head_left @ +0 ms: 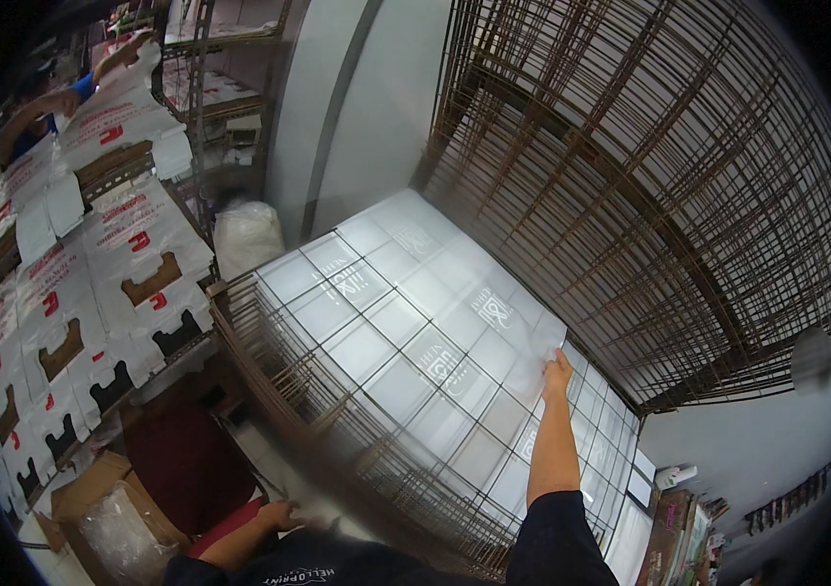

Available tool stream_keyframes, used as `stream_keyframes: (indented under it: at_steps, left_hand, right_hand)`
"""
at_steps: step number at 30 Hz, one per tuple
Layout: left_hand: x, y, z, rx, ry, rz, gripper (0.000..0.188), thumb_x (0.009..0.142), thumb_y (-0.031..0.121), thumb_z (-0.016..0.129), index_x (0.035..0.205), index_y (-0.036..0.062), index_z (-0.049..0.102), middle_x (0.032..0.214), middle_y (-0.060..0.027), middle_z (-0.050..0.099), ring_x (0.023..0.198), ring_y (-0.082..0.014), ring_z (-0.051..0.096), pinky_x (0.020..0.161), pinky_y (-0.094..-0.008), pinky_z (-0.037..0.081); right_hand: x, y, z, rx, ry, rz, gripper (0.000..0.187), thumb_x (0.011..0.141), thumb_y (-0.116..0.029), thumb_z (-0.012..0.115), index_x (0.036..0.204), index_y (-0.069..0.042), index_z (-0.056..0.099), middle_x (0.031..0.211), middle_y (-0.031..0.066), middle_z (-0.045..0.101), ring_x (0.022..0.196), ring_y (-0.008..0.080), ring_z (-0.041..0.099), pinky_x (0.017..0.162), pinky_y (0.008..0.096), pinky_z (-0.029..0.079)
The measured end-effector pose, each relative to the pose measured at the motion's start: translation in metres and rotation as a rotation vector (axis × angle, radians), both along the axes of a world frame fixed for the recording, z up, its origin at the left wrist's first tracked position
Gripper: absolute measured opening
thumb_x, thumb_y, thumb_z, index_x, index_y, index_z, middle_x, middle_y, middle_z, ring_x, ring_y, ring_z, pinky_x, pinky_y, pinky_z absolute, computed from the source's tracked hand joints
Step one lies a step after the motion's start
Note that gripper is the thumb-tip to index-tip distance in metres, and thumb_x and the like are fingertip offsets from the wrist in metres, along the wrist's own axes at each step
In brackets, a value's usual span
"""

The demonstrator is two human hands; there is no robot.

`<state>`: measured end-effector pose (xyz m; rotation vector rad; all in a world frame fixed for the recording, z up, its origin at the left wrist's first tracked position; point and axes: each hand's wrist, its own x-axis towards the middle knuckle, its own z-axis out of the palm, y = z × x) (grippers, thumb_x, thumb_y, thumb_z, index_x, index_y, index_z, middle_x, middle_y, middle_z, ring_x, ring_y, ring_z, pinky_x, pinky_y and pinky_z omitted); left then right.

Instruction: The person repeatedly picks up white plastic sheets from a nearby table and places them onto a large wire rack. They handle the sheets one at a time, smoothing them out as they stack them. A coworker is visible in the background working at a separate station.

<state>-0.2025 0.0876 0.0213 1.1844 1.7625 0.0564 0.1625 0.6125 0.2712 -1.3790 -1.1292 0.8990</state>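
My right arm reaches forward over a wire drying rack (367,371). My right hand (557,373) is closed on the corner of a translucent white plastic sheet (469,293), which lies across the wire grid. White printed emblems show on this sheet and on others on and under the wires. Low on the left, close to my body, is my left hand (282,515), near the rack's front edge and a dark red panel (186,449). Its fingers look curled, but they are small and partly hidden, so whether they hold anything is unclear.
Raised wire shelves (630,176) tilt up at the upper right. To the left, printed white bags (123,230) cover another rack, with another person's arm (49,103) behind. A cardboard box (93,488) with clear plastic stands low left. Metal shelving (201,107) rises at the back.
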Motion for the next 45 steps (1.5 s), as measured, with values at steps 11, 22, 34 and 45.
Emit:
stream_keyframes:
  at_steps: [11,22,34,45]
  left_hand:
    - [0.008,-0.003,-0.004,0.061,0.01,-0.029,0.072,0.074,0.062,0.056,0.125,0.0106,0.049,0.117,-0.0139,0.057,0.109,-0.0291,0.054,0.09,-0.0376,0.043]
    - [0.006,-0.006,-0.018,0.181,0.052,-0.27,0.077,0.073,0.064,0.056,0.127,0.0097,0.047,0.115,-0.0157,0.058,0.106,-0.0312,0.056,0.088,-0.0405,0.045]
    - [0.075,0.015,-0.102,0.033,0.104,-0.432,0.058,0.078,0.048,0.062,0.119,0.0068,0.054,0.113,-0.0179,0.056,0.101,-0.0351,0.054,0.089,-0.0445,0.041]
    - [0.184,0.046,-0.036,0.403,0.062,-1.135,0.036,0.089,0.038,0.051,0.116,0.0149,0.057,0.109,-0.0101,0.06,0.104,-0.025,0.053,0.09,-0.0373,0.041]
  right_hand:
    - [0.039,0.022,-0.036,0.21,-0.205,0.029,0.053,0.074,0.001,0.049,0.127,-0.002,0.047,0.129,0.016,0.047,0.108,0.0228,0.052,0.084,0.0324,0.043]
    - [0.092,-0.081,0.069,0.441,-0.409,0.035,0.048,0.075,0.001,0.052,0.123,-0.005,0.049,0.1,0.0132,0.062,0.088,0.0193,0.06,0.078,0.0297,0.047]
    - [0.377,-0.345,0.105,0.256,-0.022,-0.274,0.05,0.076,-0.003,0.048,0.125,-0.007,0.048,0.096,0.008,0.061,0.084,0.0157,0.059,0.071,0.0274,0.046]
    - [0.51,-0.505,-0.117,-0.013,0.744,-0.967,0.034,0.082,-0.015,0.048,0.116,-0.017,0.051,0.093,-0.0015,0.058,0.078,0.0109,0.055,0.069,0.0307,0.042]
